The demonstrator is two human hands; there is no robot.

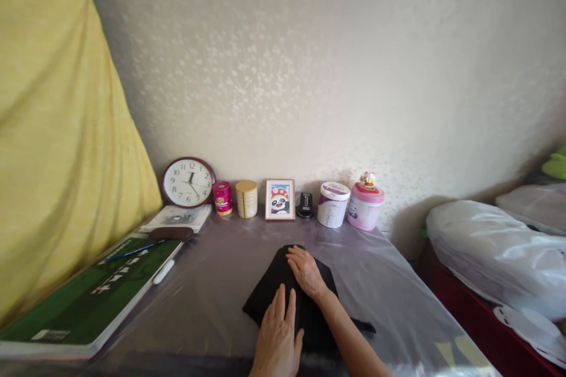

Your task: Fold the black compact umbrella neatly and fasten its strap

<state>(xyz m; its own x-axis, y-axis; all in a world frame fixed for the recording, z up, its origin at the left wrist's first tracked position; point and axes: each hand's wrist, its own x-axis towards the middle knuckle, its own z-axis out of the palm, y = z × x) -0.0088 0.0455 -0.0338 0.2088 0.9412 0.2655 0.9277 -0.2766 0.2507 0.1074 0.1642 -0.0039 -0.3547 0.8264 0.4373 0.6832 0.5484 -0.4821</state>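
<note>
A piece of black cloth (pixel 265 288) lies on the table in front of me, with a narrow strip (pixel 364 326) sticking out at its right side. My left hand (pixel 278 333) rests flat over its near left part, fingers stretched forward. Farther up, my right hand (pixel 306 271) lies on the upper part of the cloth with its fingers extended. Neither hand grips the fabric. My hands and right forearm hide some of the cloth, so its full shape cannot be made out.
Along the wall stand a clock (pixel 188 182), a pink tin (pixel 222 198), a yellow can (pixel 246 199), a framed panda picture (pixel 280 200), a black device (pixel 305 205) and two tubs (pixel 333 206). A green book (pixel 88 294) lies left. White bags (pixel 490 247) are beyond the table's right edge.
</note>
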